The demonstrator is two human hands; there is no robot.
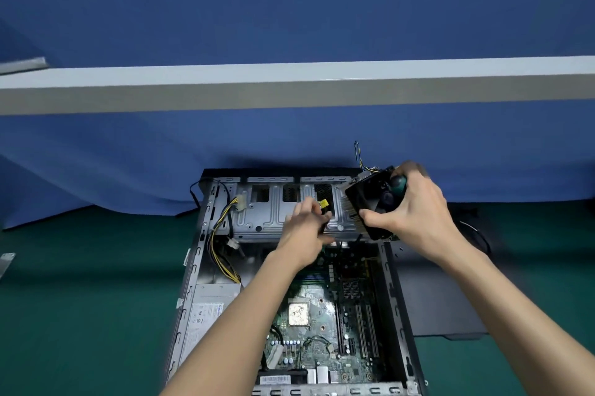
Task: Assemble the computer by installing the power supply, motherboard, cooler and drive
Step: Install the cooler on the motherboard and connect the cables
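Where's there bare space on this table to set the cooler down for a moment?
The green mat left of the case is bare, out to the metal piece at the left edge. Another bare patch lies right of the case, nearer you than the black panel. Inside the case it is crowded: motherboard, power supply, cables.

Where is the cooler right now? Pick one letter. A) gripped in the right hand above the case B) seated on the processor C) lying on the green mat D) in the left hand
A: the right hand grips the cooler above the case, and the processor on the motherboard sits bare.
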